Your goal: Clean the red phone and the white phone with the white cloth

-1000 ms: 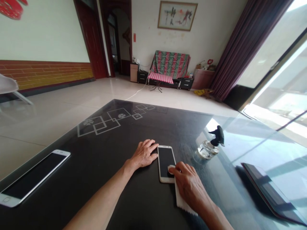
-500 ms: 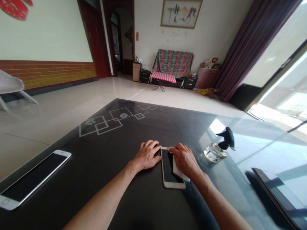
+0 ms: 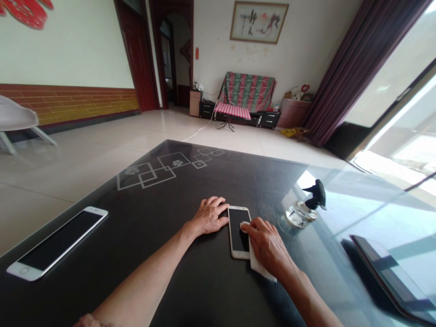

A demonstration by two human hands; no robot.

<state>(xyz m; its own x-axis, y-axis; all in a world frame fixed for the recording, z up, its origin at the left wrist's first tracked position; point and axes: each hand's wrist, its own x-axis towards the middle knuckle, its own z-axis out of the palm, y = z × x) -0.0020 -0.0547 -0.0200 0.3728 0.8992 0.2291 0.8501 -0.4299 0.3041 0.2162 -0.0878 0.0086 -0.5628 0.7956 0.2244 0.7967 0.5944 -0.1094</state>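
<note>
A white-framed smartphone (image 3: 237, 231) lies face up on the dark glossy table (image 3: 190, 281). My left hand (image 3: 208, 215) rests on the tabletop with fingers spread, its fingertips at the phone's left edge. In my right hand (image 3: 267, 240) a white cleaning cloth (image 3: 260, 268) is pinched; the fingers press it on the right half of the screen, and its serrated end hangs past the phone's lower right corner. To the right of that hand stands a clear spray bottle (image 3: 301, 213) with a black trigger head.
Another white phone (image 3: 61, 243) lies on the table's left side. At the right edge is a dark tablet-like device (image 3: 388, 272), partly cut off. Beyond the table are a white chair (image 3: 17, 116) and a small stand with a pink striped cover (image 3: 232, 110).
My right hand has slid the cloth down the screen, from near the top edge to about its middle. The left hand stays by the phone. The view has shifted slightly.
</note>
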